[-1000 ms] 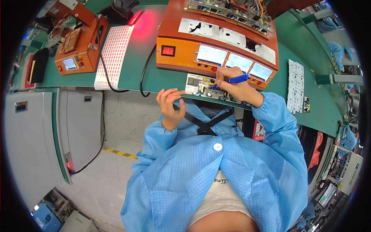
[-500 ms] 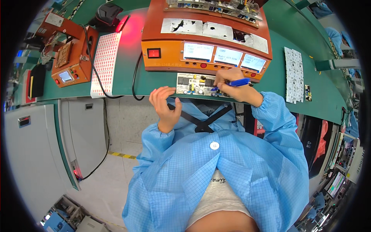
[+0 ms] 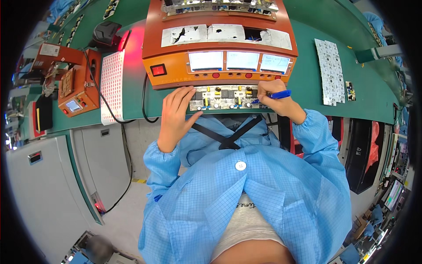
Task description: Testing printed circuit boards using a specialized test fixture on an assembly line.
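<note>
A long circuit board (image 3: pixel 225 97) crowded with black, yellow and silver components lies at the front edge of the green bench, just before an orange test box. My left hand (image 3: pixel 177 110) rests at the board's left end, fingers stretched along it and thumb apart near its lower corner. At the right end, my right hand (image 3: pixel 274 99) is closed around a blue pen (image 3: pixel 280 94). The pen's tip points down at the board's right part; whether it touches cannot be made out.
Behind the board stands the orange test box (image 3: pixel 220 77) with three lit screens. To the left are a red-dotted label sheet (image 3: pixel 112 83), a glowing scanner (image 3: pixel 107 36) and a smaller orange device (image 3: pixel 81 99). White board panels (image 3: pixel 329 72) and a small board (image 3: pixel 350 91) lie right.
My left hand has come onto the board's left end, its fingers straighter. My right hand with the pen has moved toward the board's right end. The whole view has shifted slightly.
</note>
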Motion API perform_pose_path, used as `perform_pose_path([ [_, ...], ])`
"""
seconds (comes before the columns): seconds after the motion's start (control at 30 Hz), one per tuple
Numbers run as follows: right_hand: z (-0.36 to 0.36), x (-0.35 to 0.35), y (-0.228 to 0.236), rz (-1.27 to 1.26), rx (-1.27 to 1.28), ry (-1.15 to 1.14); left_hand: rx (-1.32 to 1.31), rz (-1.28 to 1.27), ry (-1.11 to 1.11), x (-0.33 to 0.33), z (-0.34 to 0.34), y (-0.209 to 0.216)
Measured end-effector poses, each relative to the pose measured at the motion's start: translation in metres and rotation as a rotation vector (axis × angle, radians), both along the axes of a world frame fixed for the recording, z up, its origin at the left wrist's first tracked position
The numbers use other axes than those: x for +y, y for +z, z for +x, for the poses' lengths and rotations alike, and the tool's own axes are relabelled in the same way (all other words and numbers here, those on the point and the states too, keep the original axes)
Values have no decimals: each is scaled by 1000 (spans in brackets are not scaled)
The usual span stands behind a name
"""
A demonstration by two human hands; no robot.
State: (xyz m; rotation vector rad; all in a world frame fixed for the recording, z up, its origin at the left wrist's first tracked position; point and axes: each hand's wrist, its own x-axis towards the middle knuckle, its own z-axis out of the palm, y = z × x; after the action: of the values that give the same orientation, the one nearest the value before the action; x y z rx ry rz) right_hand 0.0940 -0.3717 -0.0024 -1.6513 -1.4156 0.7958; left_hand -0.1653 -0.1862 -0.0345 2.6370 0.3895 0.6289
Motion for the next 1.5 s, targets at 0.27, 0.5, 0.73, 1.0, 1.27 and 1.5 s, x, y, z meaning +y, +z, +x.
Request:
perform_pose_path([
  [0.27, 18, -25, -20, 376, 300, -221, -2, -139, -98, 8, 4, 5],
  [0.5, 34, -64, -35, 846, 335, -726, -241, 409, -136, 7, -39, 24],
  [0.73, 14, -86, -61, 733, 248, -917, -532, 318, 481, 27, -60, 18],
  [1.0, 11, -85, -69, 742, 184, -949, -421, 151, 949, 81, -57, -4],
  [1.27, 7, -86, -74, 673, 110, -974, -225, 149, 926, 87, -64, -28],
  [1.5, 4, -76, -63, 690, 24, -986, -166, 146, 928, 89, -54, -16],
])
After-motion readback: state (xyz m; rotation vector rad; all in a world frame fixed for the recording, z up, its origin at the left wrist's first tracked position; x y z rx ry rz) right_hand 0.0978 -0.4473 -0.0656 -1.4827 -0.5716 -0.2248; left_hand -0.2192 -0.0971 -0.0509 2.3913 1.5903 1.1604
